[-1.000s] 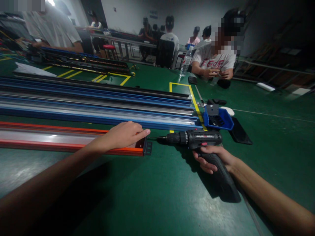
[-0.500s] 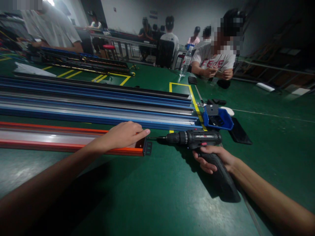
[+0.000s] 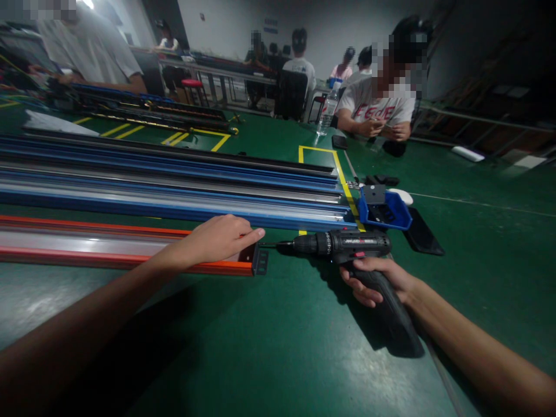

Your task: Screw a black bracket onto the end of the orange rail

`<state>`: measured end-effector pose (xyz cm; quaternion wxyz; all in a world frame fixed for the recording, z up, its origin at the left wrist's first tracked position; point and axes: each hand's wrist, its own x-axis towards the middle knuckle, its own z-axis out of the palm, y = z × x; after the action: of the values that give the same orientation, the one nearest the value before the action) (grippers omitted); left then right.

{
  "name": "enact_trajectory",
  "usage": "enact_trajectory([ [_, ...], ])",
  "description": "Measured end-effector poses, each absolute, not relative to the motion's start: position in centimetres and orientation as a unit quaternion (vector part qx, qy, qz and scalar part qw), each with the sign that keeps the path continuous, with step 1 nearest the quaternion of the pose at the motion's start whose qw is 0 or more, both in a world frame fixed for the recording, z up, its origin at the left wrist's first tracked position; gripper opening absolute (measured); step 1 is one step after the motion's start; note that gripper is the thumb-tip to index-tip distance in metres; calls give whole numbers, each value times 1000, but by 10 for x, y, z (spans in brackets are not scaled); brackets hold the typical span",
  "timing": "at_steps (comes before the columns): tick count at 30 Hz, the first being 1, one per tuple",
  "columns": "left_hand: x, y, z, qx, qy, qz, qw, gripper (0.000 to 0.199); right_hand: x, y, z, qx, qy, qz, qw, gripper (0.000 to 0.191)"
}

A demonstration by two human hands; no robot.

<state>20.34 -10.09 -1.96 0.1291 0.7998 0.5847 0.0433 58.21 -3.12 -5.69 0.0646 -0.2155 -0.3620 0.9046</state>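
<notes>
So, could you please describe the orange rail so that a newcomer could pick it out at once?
On the green tabletop, long rails run in from the picture's left. The orange rail lies nearest the camera, the left hand on its end. Its orange edges set it apart from the blue rails beyond.

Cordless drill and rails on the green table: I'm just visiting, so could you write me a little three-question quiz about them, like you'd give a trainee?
1. Which of the person's hands grips the cordless drill?

2. True or false: the orange rail lies nearer the camera than the blue rails.

3. Where is the left hand?
A) Inside the blue bin
B) At the right-hand end of the orange rail
C) Around the water bottle

Key:
1. The right hand
2. True
3. B
</notes>
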Motion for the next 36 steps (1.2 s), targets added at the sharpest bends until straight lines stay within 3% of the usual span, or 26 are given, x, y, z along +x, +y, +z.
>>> enact_trajectory([
  [36, 203, -102, -18, 799, 586, 53, 126, 69, 579, -31, -55, -211, -368, 903, 60, 30],
])
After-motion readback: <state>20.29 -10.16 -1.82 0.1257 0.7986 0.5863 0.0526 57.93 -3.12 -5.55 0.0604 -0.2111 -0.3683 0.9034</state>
